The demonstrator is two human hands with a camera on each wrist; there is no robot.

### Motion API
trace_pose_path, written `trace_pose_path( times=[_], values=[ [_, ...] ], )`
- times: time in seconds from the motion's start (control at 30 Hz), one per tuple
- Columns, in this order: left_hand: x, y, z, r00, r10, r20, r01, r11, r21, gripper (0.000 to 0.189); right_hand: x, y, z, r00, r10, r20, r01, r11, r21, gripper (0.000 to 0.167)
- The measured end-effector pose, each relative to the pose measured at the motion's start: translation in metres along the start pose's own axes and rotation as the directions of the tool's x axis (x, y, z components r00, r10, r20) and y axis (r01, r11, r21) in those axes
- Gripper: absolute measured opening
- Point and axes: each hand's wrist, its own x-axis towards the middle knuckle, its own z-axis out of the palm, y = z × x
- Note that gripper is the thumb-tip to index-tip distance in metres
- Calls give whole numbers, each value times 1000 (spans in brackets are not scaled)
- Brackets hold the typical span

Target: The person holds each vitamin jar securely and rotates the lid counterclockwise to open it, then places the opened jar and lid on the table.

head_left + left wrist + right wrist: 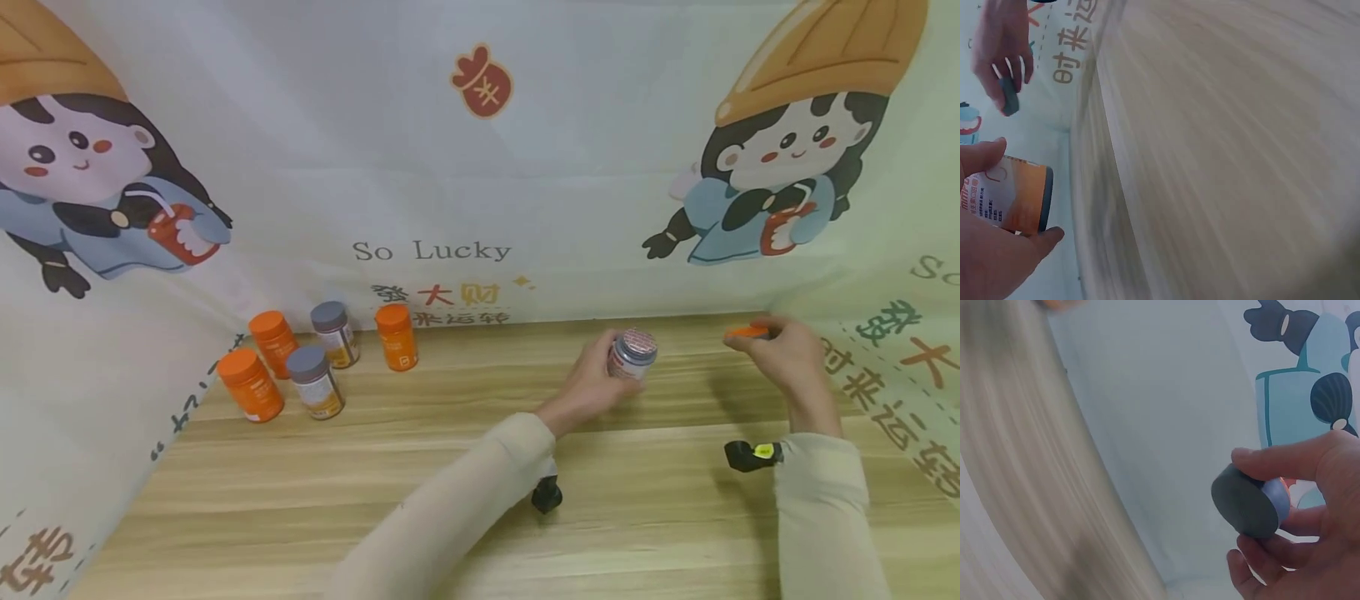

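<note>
My left hand grips a small jar above the wooden table, fingers and thumb around its side. A pale round top with red print shows over its grey rim. In the left wrist view, white and orange label areas and a dark end show on the jar. Off to the right, my right hand pinches a round lid by its edge. That lid looks orange in the head view, while the right wrist view shows a grey flat face on the lid. Lid and jar are well apart.
At the table's left stand orange bottles and grey-capped jars, upright in a loose group. One more orange bottle stands beside them near the back. A printed cloth walls the table at the back and sides.
</note>
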Motion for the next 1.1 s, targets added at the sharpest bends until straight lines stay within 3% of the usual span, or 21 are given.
trace_pose_path(
  times=[0.2,0.37,0.63,0.93,1.1],
  values=[
    [19,-2,22,997,-60,-55,59,998,-9,69,2,0,2,999,6,-50,-4,999,41,68],
    [31,-7,34,991,-98,-85,104,992,68,73,0,2,5,1000,3,-7,-3,1000,29,66],
    [45,-10,42,986,-137,-94,147,983,110,74,3,2,9,999,-26,19,26,1000,6,69],
    [38,-4,35,990,-140,-10,140,980,143,86,7,7,11,992,-74,100,74,997,1,72],
    [28,-2,26,972,-234,25,231,969,89,91,9,11,14,970,-160,182,166,986,-19,62]
  ],
)
